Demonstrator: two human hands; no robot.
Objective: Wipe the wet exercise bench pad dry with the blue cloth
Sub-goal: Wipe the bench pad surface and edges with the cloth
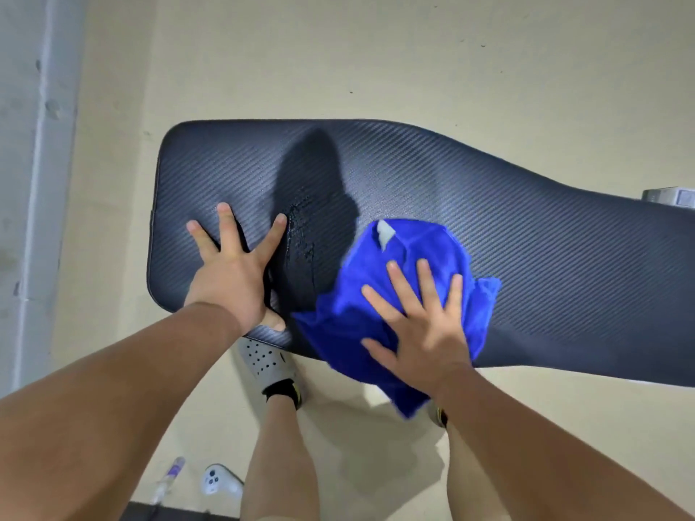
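1. We note the bench pad (489,227): dark, carbon-weave texture, running left to right across the view, broad at its left end and narrower toward the right.
2. A wet patch (301,250) glistens near the pad's centre-left, between the two hands; a dark shadow lies over it and the pad beyond it.
3. The room: pale beige floor (413,58), scuffed w/ small dark specks; a grey-white wall (26,144) runs along the left edge.
4. Left hand (233,272) lies flat on the pad's left part, fingers spread wide, gripping nothing.
5. Right hand (421,325) presses flat on the blue cloth (406,265), fingers extended and slightly apart, not curled round it.
6. The cloth sits on the pad's near edge, just right of the wet patch; its near corner hangs over the edge. A white tag (384,233) shows at its far side; no legible writing on it.
7. On the near floor at left: a spray bottle (171,479) and a white controller (216,481). Any labels are unreadable.
8. A grey perforated clog (263,361) over a black sock stands under the pad's near edge.
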